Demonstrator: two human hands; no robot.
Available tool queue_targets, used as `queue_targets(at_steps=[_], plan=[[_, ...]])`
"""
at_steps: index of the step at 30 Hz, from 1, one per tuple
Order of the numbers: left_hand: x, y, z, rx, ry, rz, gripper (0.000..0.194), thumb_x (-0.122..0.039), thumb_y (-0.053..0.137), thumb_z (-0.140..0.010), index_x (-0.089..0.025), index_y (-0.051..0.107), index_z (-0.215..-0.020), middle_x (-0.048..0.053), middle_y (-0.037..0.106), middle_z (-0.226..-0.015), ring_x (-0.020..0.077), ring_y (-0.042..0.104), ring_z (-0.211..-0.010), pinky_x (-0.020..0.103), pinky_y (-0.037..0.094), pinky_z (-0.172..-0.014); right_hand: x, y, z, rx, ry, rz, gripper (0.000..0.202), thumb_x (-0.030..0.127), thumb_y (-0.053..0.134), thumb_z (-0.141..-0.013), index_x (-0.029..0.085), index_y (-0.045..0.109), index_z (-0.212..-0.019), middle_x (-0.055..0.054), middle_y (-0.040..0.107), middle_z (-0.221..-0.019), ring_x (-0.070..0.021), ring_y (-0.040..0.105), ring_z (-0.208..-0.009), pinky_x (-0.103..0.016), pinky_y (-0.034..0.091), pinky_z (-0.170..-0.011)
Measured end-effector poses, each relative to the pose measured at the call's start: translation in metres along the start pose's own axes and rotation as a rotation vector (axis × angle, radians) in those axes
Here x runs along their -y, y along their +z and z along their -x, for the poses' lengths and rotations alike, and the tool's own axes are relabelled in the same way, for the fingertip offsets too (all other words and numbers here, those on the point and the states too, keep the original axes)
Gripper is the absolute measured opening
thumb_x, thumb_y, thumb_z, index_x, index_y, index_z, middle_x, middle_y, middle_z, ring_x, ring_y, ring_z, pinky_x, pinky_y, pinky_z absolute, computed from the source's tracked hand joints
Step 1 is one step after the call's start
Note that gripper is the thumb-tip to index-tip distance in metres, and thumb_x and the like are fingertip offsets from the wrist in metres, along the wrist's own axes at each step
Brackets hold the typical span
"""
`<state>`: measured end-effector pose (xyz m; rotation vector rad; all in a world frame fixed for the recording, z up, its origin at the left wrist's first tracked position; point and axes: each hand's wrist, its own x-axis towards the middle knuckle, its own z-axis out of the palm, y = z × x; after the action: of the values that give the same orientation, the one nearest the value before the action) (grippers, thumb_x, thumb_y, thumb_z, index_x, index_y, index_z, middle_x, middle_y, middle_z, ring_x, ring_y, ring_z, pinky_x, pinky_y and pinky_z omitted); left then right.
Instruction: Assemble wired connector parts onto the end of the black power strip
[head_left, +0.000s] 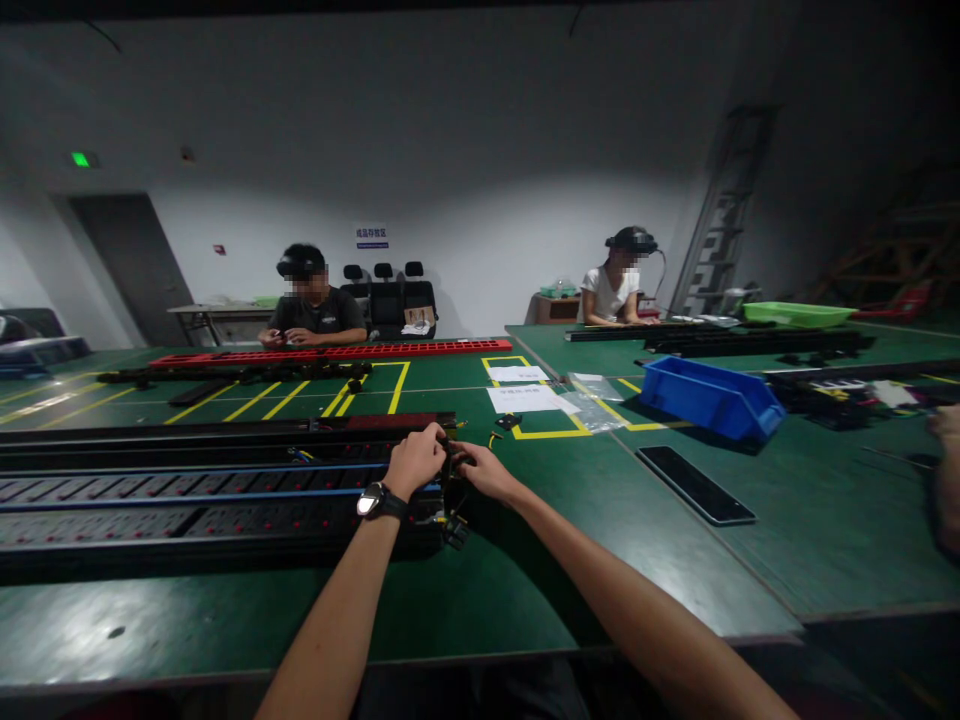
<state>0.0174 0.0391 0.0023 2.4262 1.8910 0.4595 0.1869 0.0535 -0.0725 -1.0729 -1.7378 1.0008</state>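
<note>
Long black power strips (247,522) with rows of sockets and red dots lie side by side, reaching from the left edge to my hands. My left hand (416,462), wearing a watch (372,500) on the wrist, is closed over the strips' right end. Just to its right, my right hand (484,470) has its fingers pinched at a small dark part by that end. What exactly the fingertips hold is hidden. Loose wires with a dark connector (454,532) hang from the end of the nearest strip. Blue edging (247,494) runs along the strips.
Right of my hands are a phone (696,485), a blue bin (709,398), paper sheets (525,399) and clear plastic bags (596,410). A red strip frame (420,348) lies farther back. Two people sit across the green table (570,545); another person's hand (946,440) shows at right.
</note>
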Motion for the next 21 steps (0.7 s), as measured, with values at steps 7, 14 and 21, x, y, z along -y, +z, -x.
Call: queue_targets(at_steps=[7, 14, 21], plan=[[0.0, 0.0, -0.001, 0.02, 0.002, 0.023, 0.027, -0.028, 0.05, -0.092, -0.03, 0.063, -0.116, 0.007, 0.076, -0.106, 0.0259, 0.072, -0.101, 0.033, 0.052, -0.082, -0.008, 0.006, -0.002, -0.044, -0.012, -0.009, 0.061, 0.007, 0.058, -0.074, 0.017, 0.065, -0.134, -0.009, 0.075, -0.114, -0.0237, 0.069, -0.103, -0.038, 0.055, -0.095], [-0.001, -0.002, 0.001, 0.029, 0.0, 0.029, 0.026, -0.028, 0.052, -0.092, -0.03, 0.065, -0.115, 0.007, 0.076, -0.109, 0.0255, 0.071, -0.103, 0.033, 0.052, -0.082, -0.011, 0.008, -0.003, -0.076, -0.001, -0.006, 0.056, 0.006, 0.056, -0.077, 0.021, 0.068, -0.129, -0.006, 0.075, -0.11, -0.0222, 0.069, -0.104, -0.037, 0.055, -0.097], [-0.001, -0.001, 0.001, 0.025, 0.002, 0.019, 0.027, -0.026, 0.049, -0.092, -0.031, 0.067, -0.112, 0.006, 0.077, -0.107, 0.0263, 0.072, -0.101, 0.034, 0.053, -0.082, -0.004, 0.005, 0.0, -0.083, 0.03, 0.027, 0.052, 0.006, 0.059, -0.077, 0.02, 0.069, -0.126, -0.006, 0.075, -0.113, -0.0225, 0.069, -0.104, -0.038, 0.053, -0.098]])
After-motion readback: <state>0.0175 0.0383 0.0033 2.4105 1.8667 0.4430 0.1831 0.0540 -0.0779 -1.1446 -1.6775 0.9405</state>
